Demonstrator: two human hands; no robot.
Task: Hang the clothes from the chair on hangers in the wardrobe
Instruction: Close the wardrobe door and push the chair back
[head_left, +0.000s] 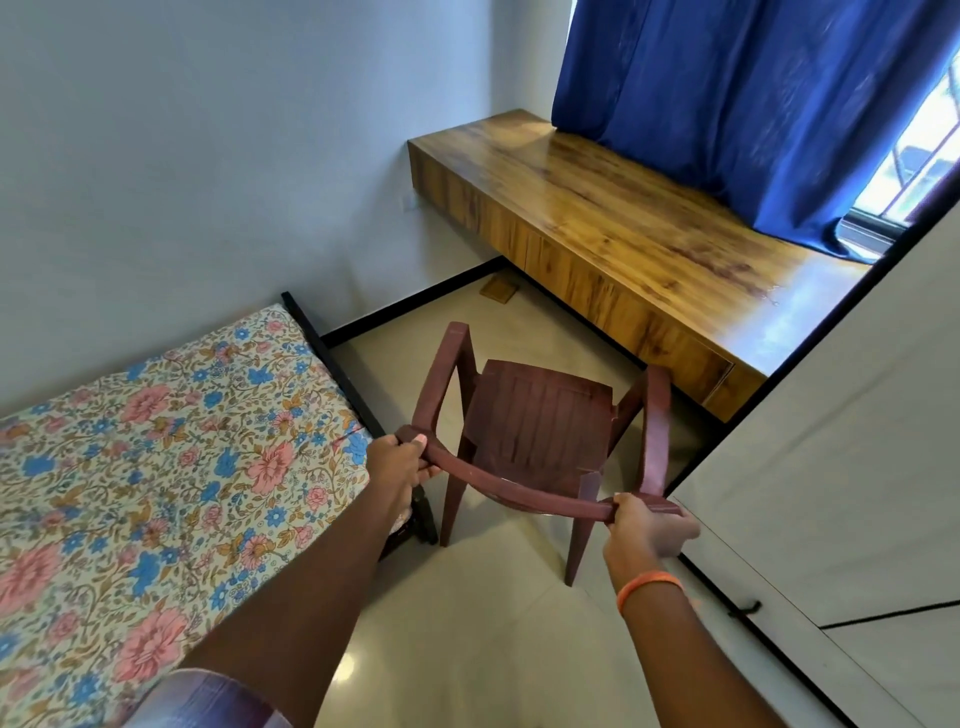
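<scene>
While both hands clamp the curved top rail of the maroon plastic chair (540, 415), nothing lies on its seat: no clothes show anywhere on it, so I judge the hanging itself done or happening elsewhere, and the chair is now merely being shifted. The left hand (400, 462) wraps the rail at its left corner, fingers curled over the top and thumb beneath; the right hand (649, 527), with an orange band at its wrist, clenches the rail at the opposite corner. Gripping the two ends like this gives even control, which suits lifting or dragging a light chair without it twisting.

The chair stands on the pale tiled floor (467, 623), facing away from the person, wedged between the bed (156, 441) with its flowered sheet on the left and the white wardrobe door (831, 467) on the right. Its right armrest sits just beside the door's edge, so I'd guess it is being moved clear so the door can swing freely. Beyond it runs a low wooden ledge (623, 223) under a blue curtain (753, 104). No hangers or wardrobe interior are visible from here.
</scene>
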